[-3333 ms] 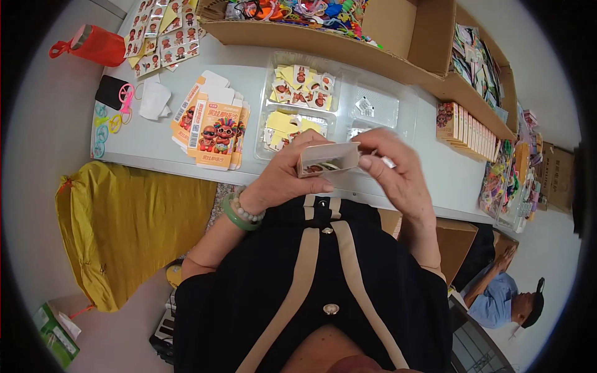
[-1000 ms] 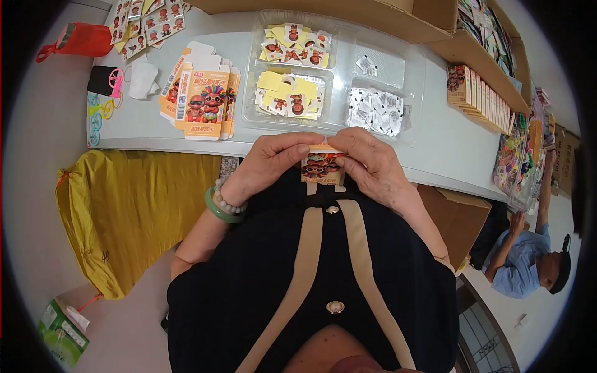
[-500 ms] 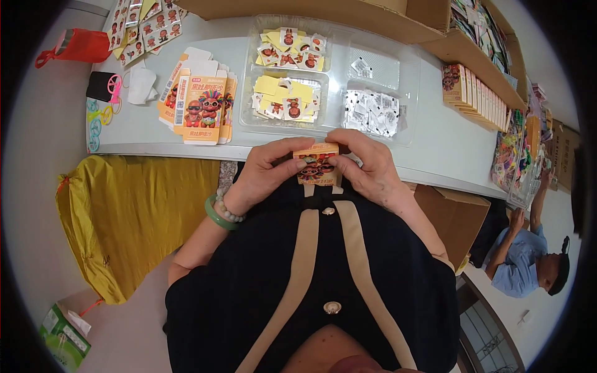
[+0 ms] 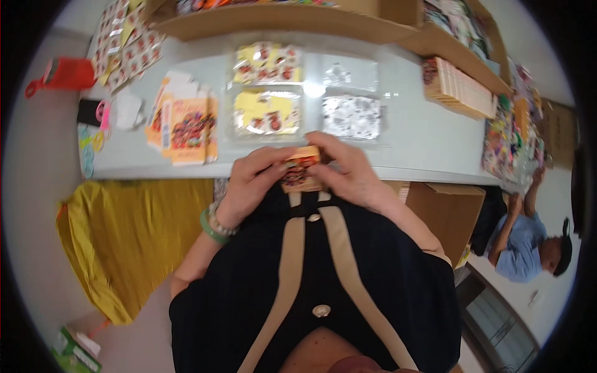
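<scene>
Between both hands, close to my chest at the table's front edge, is a small orange printed cardboard box [image 4: 301, 176]. My left hand [image 4: 254, 180] grips its left side, thumb on the printed front. My right hand [image 4: 346, 169] holds the right side, its thumb on the front and its index finger by the top edge. Just beyond lies a clear plastic tray [image 4: 267, 88] with yellow-backed stickers, beside a clear tray of small white printed packets [image 4: 352, 117]. To the left rests a stack of flat orange cartons [image 4: 188, 129].
Sticker sheets [image 4: 133, 50], a red pouch-like item [image 4: 65, 73] and pink scissors [image 4: 102, 113] lie at the left. Open cardboard boxes [image 4: 280, 23] line the back. A row of orange boxes [image 4: 457, 87] stands at the right, where another person [image 4: 522, 245] sits.
The view has shifted, so the table things appear lower and further left, and blurred. Both hands still hold the small box; its top looks slightly more tilted.
</scene>
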{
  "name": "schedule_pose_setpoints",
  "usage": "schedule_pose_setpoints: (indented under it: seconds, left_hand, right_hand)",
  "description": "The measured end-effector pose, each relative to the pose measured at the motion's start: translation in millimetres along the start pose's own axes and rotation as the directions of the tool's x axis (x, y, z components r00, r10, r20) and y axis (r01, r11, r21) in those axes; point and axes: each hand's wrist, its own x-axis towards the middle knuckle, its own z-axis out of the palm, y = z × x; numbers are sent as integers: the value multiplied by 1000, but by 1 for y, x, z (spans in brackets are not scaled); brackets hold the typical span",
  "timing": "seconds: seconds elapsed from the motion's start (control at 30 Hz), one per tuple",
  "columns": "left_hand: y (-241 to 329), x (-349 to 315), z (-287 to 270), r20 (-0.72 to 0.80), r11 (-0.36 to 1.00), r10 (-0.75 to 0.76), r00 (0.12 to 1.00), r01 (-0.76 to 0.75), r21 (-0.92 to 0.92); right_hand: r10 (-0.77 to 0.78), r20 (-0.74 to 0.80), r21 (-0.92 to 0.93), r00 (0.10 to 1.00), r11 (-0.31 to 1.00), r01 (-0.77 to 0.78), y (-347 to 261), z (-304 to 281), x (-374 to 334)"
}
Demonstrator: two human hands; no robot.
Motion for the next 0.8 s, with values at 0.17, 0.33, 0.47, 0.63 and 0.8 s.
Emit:
schedule_pose_setpoints:
  seconds: [0.17, 0.33, 0.47, 0.63, 0.8]
  left_hand:
    - [10, 13, 1, -338, 951, 34, 941, -134, -278]
    - [42, 25, 3, -474, 940, 73, 877, -219, -260]
    - [31, 14, -26, -560, 881, 418, 715, -168, 443]
    - [15, -3, -68, -672, 647, 519, 528, 271, 713]
    - [6, -7, -85, -739, 422, 226, 634, 620, 661]
  right_hand:
    - [-2, -24, 257, 1000, 966, 8, -14, 2, 7]
    - [-317, -734, -350, 601, 935, 66, -11, -73, 25]
    - [-300, -768, -539, 566, 781, -317, 45, -161, 35]
    - [-435, -646, -763, 627, 366, -533, 89, -195, 42]
    - [-467, -675, -731, 571, 528, -432, 74, -167, 44]
